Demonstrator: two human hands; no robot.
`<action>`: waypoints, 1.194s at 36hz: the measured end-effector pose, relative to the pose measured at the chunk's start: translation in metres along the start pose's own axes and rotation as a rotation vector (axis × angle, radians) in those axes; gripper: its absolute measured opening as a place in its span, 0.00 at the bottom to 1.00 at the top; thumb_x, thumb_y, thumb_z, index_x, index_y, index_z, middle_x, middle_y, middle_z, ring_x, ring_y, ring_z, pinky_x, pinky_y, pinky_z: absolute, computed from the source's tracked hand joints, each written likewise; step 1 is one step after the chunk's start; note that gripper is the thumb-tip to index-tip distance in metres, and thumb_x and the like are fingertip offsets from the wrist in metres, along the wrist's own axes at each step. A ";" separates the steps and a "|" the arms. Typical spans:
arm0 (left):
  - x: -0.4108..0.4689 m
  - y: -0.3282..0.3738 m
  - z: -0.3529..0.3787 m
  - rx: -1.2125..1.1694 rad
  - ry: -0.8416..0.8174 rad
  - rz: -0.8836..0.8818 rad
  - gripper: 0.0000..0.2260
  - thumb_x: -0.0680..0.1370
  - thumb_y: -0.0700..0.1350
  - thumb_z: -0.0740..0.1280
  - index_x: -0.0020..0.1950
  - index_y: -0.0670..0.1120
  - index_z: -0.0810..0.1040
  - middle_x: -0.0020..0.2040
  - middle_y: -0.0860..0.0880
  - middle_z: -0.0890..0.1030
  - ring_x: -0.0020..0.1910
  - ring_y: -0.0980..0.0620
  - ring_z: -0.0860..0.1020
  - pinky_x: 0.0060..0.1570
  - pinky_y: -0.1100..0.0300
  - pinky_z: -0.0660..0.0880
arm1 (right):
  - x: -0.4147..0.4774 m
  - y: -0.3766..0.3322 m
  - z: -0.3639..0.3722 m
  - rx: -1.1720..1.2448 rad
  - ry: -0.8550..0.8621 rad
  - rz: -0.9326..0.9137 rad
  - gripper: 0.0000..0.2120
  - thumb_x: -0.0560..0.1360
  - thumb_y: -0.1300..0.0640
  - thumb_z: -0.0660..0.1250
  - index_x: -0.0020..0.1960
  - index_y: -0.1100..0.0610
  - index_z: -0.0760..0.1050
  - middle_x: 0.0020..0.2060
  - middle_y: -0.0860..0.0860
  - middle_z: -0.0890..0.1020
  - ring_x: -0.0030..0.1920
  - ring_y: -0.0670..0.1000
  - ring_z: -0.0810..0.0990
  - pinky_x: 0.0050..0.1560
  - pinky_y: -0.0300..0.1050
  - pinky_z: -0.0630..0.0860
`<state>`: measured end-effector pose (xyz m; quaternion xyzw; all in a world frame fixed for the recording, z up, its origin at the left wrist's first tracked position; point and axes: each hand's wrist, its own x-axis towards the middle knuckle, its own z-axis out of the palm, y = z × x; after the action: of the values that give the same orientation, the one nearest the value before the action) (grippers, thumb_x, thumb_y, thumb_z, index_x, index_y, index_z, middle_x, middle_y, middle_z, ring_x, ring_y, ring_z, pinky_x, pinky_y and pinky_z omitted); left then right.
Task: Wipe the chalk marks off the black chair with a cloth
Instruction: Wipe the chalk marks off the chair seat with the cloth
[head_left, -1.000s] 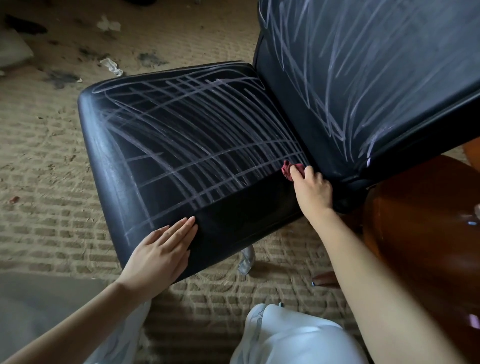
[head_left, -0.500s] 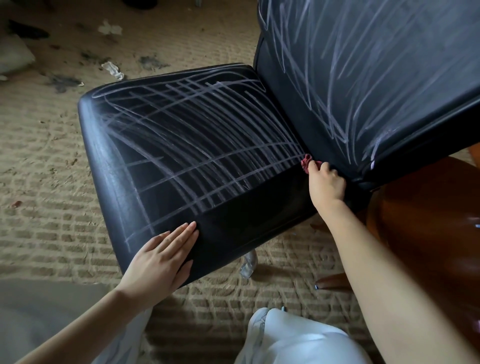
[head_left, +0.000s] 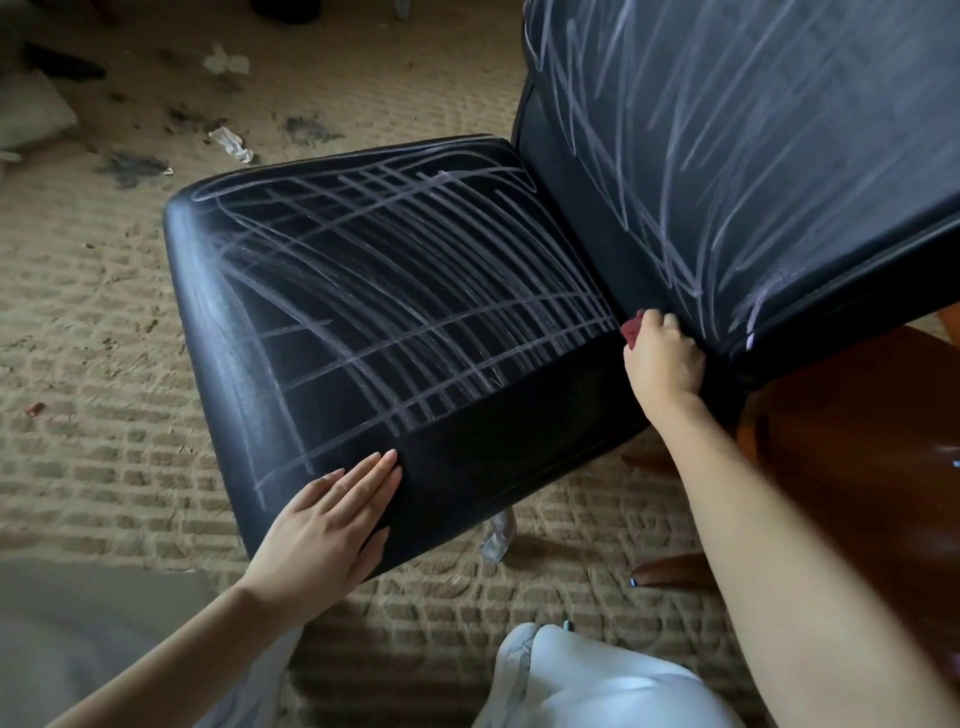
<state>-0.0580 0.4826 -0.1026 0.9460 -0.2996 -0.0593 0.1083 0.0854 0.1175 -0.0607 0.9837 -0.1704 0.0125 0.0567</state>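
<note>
The black chair fills the middle of the view, its seat and backrest crossed with white chalk lines. A band along the seat's near edge is free of chalk. My right hand grips a small red cloth and presses it at the seat's right rear corner, where seat meets backrest. Most of the cloth is hidden under my fingers. My left hand lies flat with straight fingers on the seat's front left corner.
A woven tan carpet covers the floor, with paper scraps and dark stains at the upper left. A brown wooden piece of furniture stands close to the right of the chair. My white-clad knee is at the bottom.
My right hand has slid the red cloth toward the backrest, along the seat's right side into the rear corner. My left hand has stayed on the front corner.
</note>
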 end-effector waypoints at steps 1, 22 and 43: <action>0.000 0.000 0.000 0.000 -0.003 0.000 0.25 0.82 0.53 0.47 0.72 0.43 0.69 0.73 0.46 0.68 0.71 0.50 0.68 0.67 0.54 0.63 | 0.003 -0.002 0.000 -0.017 -0.019 0.000 0.15 0.78 0.58 0.64 0.61 0.65 0.70 0.57 0.62 0.75 0.51 0.65 0.79 0.46 0.55 0.75; 0.000 0.002 0.003 0.013 0.025 -0.003 0.23 0.79 0.51 0.53 0.71 0.42 0.69 0.72 0.46 0.69 0.71 0.49 0.68 0.68 0.53 0.62 | -0.001 -0.015 0.029 0.466 0.001 -0.020 0.16 0.75 0.72 0.58 0.58 0.66 0.78 0.62 0.59 0.77 0.64 0.59 0.73 0.65 0.45 0.66; 0.001 0.000 0.003 0.027 0.013 0.003 0.26 0.83 0.53 0.43 0.71 0.42 0.70 0.72 0.46 0.69 0.70 0.49 0.68 0.67 0.53 0.62 | -0.047 -0.040 0.016 0.418 -0.033 -0.207 0.18 0.76 0.73 0.55 0.62 0.67 0.76 0.66 0.59 0.74 0.71 0.56 0.66 0.70 0.40 0.58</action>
<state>-0.0574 0.4812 -0.1060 0.9474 -0.3009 -0.0489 0.0977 0.0550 0.1685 -0.0833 0.9863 -0.0630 0.0257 -0.1503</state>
